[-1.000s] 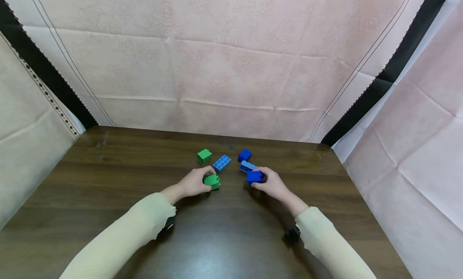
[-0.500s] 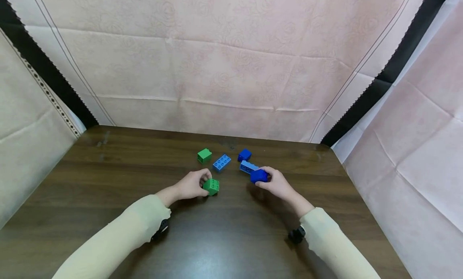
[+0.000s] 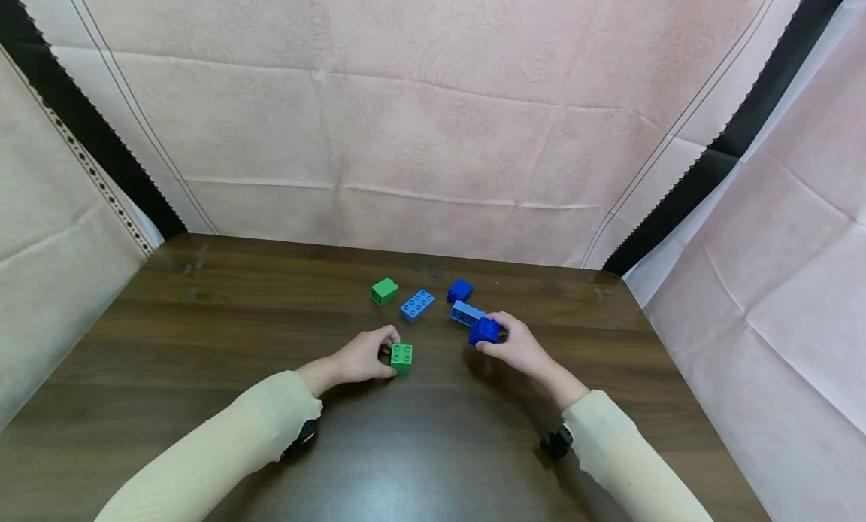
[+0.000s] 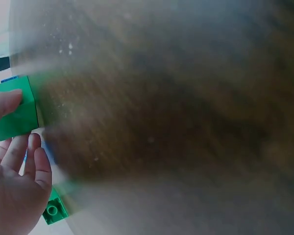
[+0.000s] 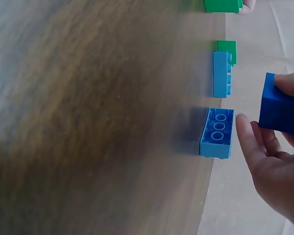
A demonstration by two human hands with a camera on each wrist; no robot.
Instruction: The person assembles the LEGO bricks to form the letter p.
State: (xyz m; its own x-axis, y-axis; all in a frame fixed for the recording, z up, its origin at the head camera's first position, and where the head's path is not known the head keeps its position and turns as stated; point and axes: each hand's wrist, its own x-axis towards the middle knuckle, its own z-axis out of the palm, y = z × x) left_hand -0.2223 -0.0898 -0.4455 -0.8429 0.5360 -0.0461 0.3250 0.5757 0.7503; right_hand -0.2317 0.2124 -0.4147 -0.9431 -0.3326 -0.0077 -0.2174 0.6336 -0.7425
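In the head view my left hand point(image 3: 365, 356) holds a green toy building block point(image 3: 401, 359) between thumb and fingers, its studs turned up toward the camera. The left wrist view shows the thumb across a smooth side of that green block point(image 4: 20, 115). My right hand point(image 3: 517, 347) grips a dark blue block point(image 3: 483, 331). In the right wrist view the dark blue block point(image 5: 281, 110) sits between thumb and fingers, apart from the light blue brick point(image 5: 217, 133) lying on its side with its hollow underside showing.
On the dark wooden table point(image 3: 223, 311), beyond the hands, lie another green block point(image 3: 384, 291), a light blue brick point(image 3: 416, 305) with studs up, a second light blue brick point(image 3: 467, 313) and a dark blue block point(image 3: 460, 290). A pale cloth point(image 3: 419, 146) hangs behind the table.
My left hand has drawn the green block slightly toward me and turned it so its studs face up. My right hand has shifted a little to the right with the dark blue block.
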